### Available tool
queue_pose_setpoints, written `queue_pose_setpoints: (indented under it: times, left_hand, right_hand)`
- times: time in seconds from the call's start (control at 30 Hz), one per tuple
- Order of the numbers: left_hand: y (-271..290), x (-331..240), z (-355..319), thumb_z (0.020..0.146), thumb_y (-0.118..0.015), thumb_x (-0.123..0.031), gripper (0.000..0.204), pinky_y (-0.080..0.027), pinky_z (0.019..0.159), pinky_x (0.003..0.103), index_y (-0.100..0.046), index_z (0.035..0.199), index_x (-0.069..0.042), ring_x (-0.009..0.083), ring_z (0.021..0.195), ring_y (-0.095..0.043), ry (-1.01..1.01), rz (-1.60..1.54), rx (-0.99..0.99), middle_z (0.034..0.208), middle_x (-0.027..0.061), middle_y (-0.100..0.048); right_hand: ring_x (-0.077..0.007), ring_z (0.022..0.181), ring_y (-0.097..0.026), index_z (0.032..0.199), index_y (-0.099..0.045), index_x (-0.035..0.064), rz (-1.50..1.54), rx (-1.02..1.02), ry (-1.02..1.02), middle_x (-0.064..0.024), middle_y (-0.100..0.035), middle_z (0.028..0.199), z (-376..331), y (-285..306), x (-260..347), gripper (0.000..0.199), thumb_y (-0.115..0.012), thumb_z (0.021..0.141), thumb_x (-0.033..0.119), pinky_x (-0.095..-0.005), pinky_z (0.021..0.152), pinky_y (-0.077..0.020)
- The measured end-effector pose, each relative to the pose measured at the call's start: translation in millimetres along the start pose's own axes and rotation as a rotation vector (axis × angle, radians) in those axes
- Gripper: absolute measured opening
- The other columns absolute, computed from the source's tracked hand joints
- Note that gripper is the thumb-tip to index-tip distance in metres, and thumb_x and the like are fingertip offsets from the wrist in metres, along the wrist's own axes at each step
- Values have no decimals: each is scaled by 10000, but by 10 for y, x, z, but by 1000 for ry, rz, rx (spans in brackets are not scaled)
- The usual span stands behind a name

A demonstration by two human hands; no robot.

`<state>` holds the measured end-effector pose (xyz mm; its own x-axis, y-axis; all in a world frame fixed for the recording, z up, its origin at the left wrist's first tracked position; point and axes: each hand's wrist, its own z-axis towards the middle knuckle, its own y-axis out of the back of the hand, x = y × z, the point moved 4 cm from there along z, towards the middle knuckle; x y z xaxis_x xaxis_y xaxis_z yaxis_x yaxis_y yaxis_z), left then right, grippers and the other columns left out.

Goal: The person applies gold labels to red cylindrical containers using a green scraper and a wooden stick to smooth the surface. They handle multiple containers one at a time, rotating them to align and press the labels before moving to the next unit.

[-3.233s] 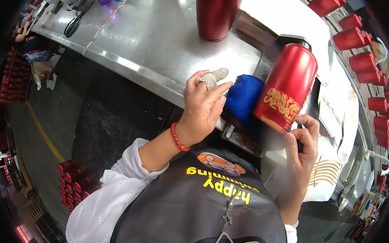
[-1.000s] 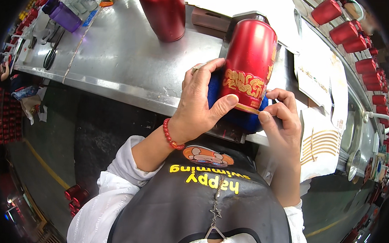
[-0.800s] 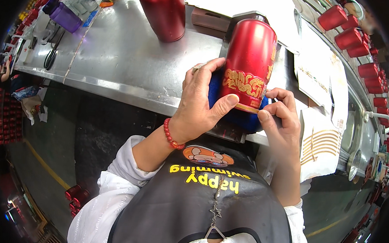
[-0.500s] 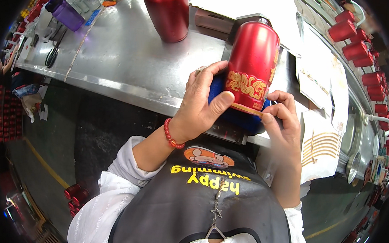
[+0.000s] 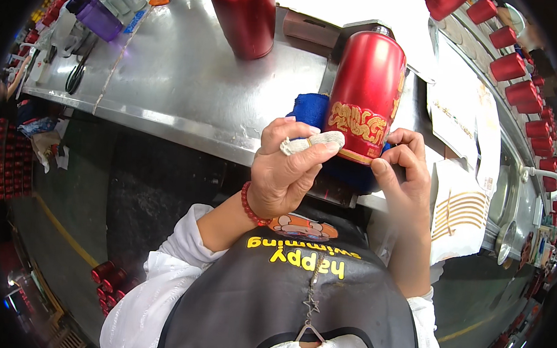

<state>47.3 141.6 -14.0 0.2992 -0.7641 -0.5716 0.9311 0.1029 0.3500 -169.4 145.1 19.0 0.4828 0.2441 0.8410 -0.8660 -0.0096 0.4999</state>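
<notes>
A glossy red bottle (image 5: 369, 71) with raised gold ornament lies tilted on a blue cloth (image 5: 309, 109), its base toward me. A thin gold strip (image 5: 356, 157) runs along the base edge. My left hand (image 5: 285, 168), wearing a red bead bracelet (image 5: 251, 205), is closed, with a small white knitted cloth (image 5: 312, 142) between thumb and fingers, close to the bottle's lower left side. Whether the cloth is also slipped over a finger, I cannot tell. My right hand (image 5: 407, 172) grips the base's right edge with curled fingers and thumb; the fingertips are partly hidden.
Another red bottle (image 5: 242, 18) stands on the metal table (image 5: 190, 60) behind. To the right, a white sheet (image 5: 458, 204) carries several curved gold strips. A purple bottle (image 5: 95, 16) and scissors (image 5: 75, 78) lie at far left. Red bottles (image 5: 508, 67) hang along the right.
My left hand has left the bottle's side and come down nearer me, and a white knitted cloth now shows in it. More blue cloth is visible. The right hand stays at the base.
</notes>
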Motion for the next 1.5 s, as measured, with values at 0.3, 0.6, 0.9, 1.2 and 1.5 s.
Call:
queue_pose_setpoints:
  times: [0.3,0.6,0.9,1.2,1.5]
  left_hand:
    - [-40,-87,-70,772,-789,-182,372,-385,1079,389,-750,1137,-241,165,1170,-532,-238,323,40,1131,-69,-714]
    - [-34,-115,207,791,-758,-217,303,-388,1071,373,-742,1091,-248,132,1076,-532,-509,327,142,1059,-86,-682]
    - [-112,-50,302,772,-770,-177,315,-435,988,436,-709,1071,-255,213,1087,-496,-514,249,230,1109,-18,-606]
    - [-183,-35,388,684,-789,-150,295,-436,896,359,-698,954,-221,211,1104,-453,-711,247,360,1161,-28,-581]
    - [-314,18,368,632,-731,-143,223,-429,848,353,-654,795,-274,191,1012,-447,-674,234,341,1123,-83,-627]
  right_hand:
    - [-207,1025,-517,845,-614,-1,55,34,3,-132,-492,1126,24,37,-26,191,-744,890,131,-281,807,-465]
    - [-162,1081,-448,862,-573,24,155,206,-108,-88,-453,1177,-24,196,-158,197,-649,969,171,-276,935,-373]
    - [-162,1024,-462,857,-581,24,104,248,-53,-88,-459,1168,-77,380,-85,238,-684,949,218,-270,861,-401]
    - [-140,930,-448,861,-580,25,136,236,-131,-74,-473,1128,-122,409,-348,297,-685,956,286,-254,788,-392]
    - [-136,909,-455,860,-569,30,104,230,-98,-70,-475,1116,-122,393,-388,283,-676,961,271,-253,769,-402]
